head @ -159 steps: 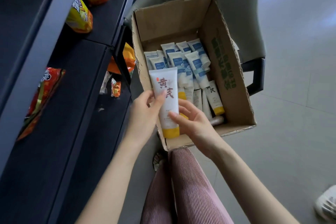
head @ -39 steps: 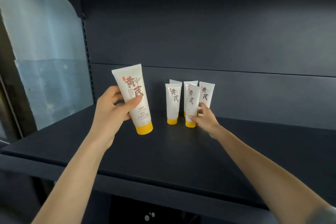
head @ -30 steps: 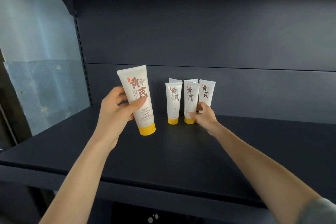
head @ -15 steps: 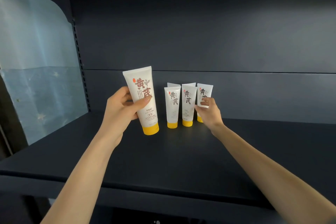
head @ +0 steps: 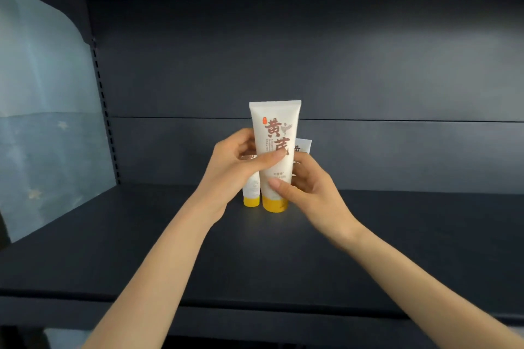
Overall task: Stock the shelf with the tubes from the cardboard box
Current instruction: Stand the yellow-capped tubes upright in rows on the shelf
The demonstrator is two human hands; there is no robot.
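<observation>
Upright, white tube (head: 274, 150) with brown characters and yellow cap, left hand (head: 235, 167) and right hand (head: 309, 187) both pinching it, dark shelf (head: 141, 249) below.

Smooth, glossy plastic tube (head: 274, 133); matt dark shelf (head: 141, 249), metal by its look

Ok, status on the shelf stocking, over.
Gripping yellow-capped tube: left hand mid-body, right hand lower. Upright, cap down, near shelf. Close behind it: standing tubes.
</observation>
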